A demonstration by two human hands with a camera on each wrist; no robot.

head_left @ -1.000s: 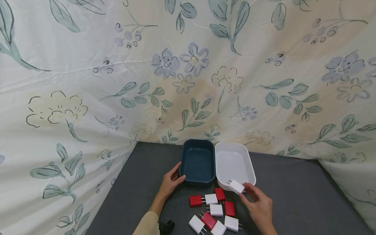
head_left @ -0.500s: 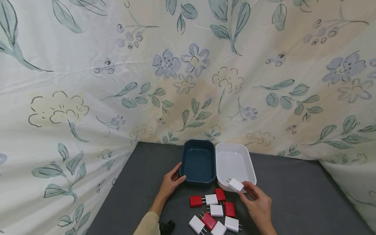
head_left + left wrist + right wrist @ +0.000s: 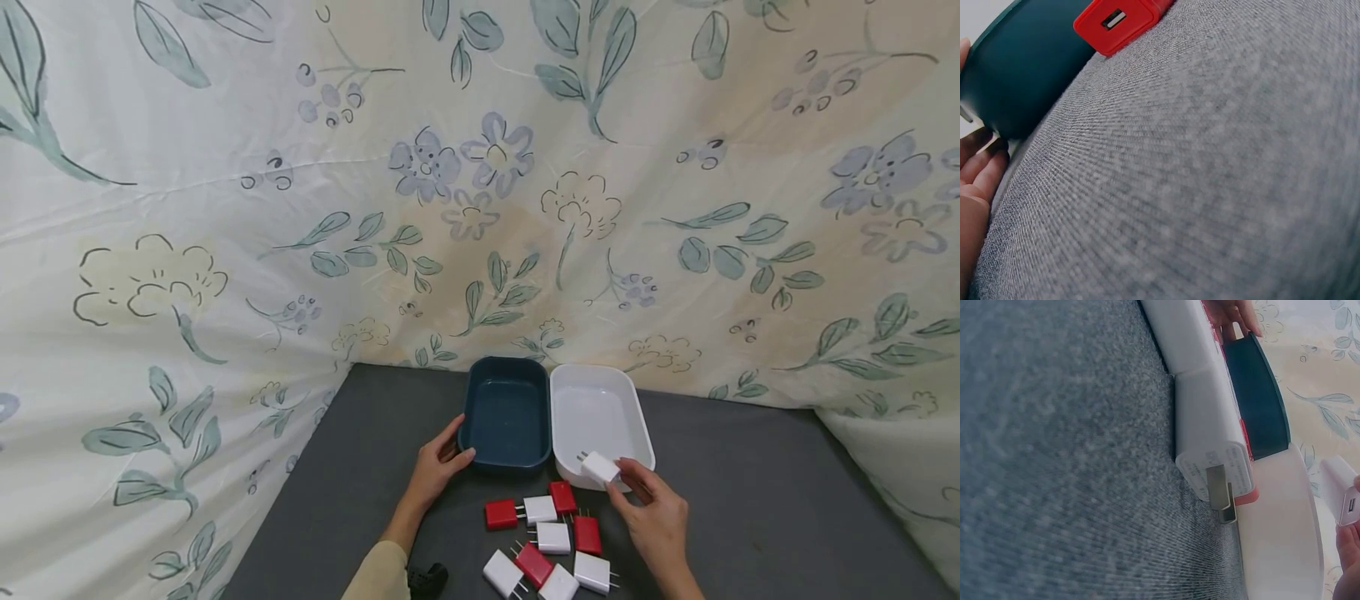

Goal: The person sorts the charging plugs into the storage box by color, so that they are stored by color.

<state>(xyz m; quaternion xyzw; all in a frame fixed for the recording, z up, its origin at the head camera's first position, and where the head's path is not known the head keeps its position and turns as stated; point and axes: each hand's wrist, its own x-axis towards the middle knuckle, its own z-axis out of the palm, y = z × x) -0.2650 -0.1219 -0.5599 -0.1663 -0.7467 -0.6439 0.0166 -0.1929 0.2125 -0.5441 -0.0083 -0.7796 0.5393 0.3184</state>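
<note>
In the head view my right hand (image 3: 654, 515) pinches a white USB wall charger (image 3: 600, 468) between thumb and fingers. The charger is over the front of the white bin (image 3: 603, 408), prongs pointing up-left; its USB port faces my palm in the right wrist view. My left hand (image 3: 438, 461) holds the dark blue bin (image 3: 512, 417) at its front left corner, thumb by the front and fingers along the side. The bins stand side by side, and no chargers show inside either. In front lie several red chargers (image 3: 500, 514) and white chargers (image 3: 553, 537) in a loose cluster.
Grey cloth (image 3: 750, 492) covers the table. A floral curtain (image 3: 480, 208) hangs right behind the bins and along the left side. A small black object (image 3: 427, 581) lies beside the left forearm. One white charger (image 3: 1213, 437) sits close to the right wrist camera.
My right hand has shifted slightly up and left with the white charger, further over the white bin's front. The left hand, both bins and the cluster of chargers have stayed put.
</note>
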